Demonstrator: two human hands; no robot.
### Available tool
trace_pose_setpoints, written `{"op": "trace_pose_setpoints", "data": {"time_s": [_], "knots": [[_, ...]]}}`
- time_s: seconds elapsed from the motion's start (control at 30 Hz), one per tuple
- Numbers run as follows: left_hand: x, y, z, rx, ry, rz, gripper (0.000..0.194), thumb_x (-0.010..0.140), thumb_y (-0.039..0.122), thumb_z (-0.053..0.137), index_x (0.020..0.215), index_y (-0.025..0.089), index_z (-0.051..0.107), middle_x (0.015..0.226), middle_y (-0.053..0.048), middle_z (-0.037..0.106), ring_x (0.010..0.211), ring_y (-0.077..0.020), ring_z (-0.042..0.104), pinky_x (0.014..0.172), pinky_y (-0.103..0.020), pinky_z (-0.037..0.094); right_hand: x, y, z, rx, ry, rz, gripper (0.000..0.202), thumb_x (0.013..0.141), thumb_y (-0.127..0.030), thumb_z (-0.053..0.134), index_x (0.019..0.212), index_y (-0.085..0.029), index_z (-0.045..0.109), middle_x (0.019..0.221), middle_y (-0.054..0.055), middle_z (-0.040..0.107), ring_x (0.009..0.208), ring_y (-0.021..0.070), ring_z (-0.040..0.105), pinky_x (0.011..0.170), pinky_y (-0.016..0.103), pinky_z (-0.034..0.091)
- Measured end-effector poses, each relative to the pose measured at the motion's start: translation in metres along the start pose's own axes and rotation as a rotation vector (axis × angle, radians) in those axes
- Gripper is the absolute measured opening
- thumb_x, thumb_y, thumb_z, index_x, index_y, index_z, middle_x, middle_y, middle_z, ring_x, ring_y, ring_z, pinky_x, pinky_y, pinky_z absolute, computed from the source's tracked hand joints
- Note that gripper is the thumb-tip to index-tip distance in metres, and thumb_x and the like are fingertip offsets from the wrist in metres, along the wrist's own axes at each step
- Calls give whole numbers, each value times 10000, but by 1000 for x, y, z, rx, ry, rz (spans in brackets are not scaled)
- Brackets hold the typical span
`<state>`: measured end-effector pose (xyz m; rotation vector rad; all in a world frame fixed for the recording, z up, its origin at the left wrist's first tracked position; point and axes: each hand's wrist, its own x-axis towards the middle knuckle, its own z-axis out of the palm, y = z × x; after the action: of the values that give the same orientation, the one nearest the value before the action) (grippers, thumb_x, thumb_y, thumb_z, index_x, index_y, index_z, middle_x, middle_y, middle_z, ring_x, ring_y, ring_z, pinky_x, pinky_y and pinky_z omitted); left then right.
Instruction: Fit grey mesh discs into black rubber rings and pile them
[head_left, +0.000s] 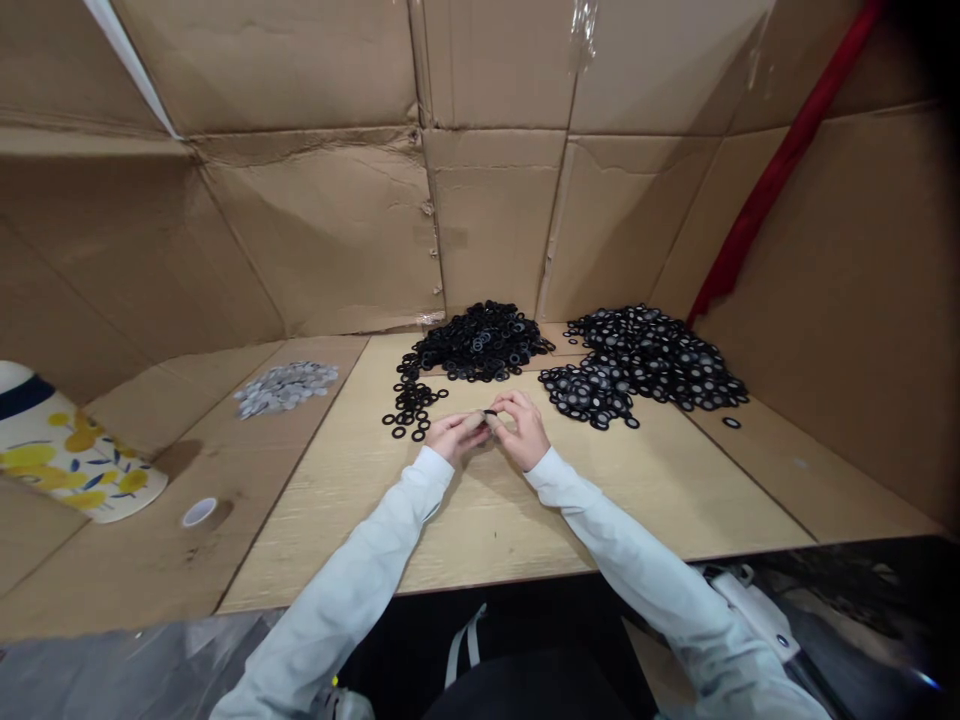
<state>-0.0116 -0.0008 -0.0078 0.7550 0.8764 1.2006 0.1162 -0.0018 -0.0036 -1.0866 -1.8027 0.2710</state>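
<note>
My left hand (454, 437) and my right hand (519, 428) meet over the middle of the table, fingers pinched together. Between their fingertips is a small black ring (490, 412), gripped from both sides; whether a disc sits in it is hidden. Just beyond my hands lies a heap of black rings (484, 343), with loose rings (412, 400) trailing off to its left. To the right spreads a larger pile of black rings with pale discs in their centres (652, 355). A pile of flat whitish discs (287, 388) lies at the left.
A white cylinder with yellow fruit patterns (75, 450) stands at the far left, near a small white round lid-like piece (199, 513). Cardboard walls (495, 220) enclose the back and sides. A red strip (780, 180) hangs at the right. The table's front edge (525, 577) runs below my forearms.
</note>
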Motion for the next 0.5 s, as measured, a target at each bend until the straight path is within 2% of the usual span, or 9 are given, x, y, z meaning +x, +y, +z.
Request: {"op": "trace_pose_setpoints", "data": {"time_s": [0.13,0.2,0.37,0.5], "knots": [[-5,5,2,-128,-82,-277,283,642,358,569,701,82,584,709,-94,607,718,-153,578,781,-302,438,0,-2,1,-20,13,21,94,707,-246,486,704,-179,553,831,39,518,834,177,438,754,336,337],[-7,7,2,-187,-159,-359,301,673,380,523,715,86,572,735,-99,601,737,-162,572,787,-325,431,-1,-3,2,-19,30,19,96,710,-248,482,709,-180,551,840,41,509,840,177,431,760,338,336],[-9,8,1,-258,-245,-398,204,700,309,500,756,123,561,750,-62,597,707,-135,559,780,-325,420,-2,-5,5,-11,38,8,81,706,-228,478,698,-185,546,875,47,479,869,183,416,767,345,336],[-10,8,2,-254,-251,-381,177,683,301,528,767,149,562,741,-39,595,719,-130,554,779,-321,412,-2,-5,4,-35,26,-10,81,708,-212,466,717,-180,540,889,52,465,875,182,405,766,341,335]]}}
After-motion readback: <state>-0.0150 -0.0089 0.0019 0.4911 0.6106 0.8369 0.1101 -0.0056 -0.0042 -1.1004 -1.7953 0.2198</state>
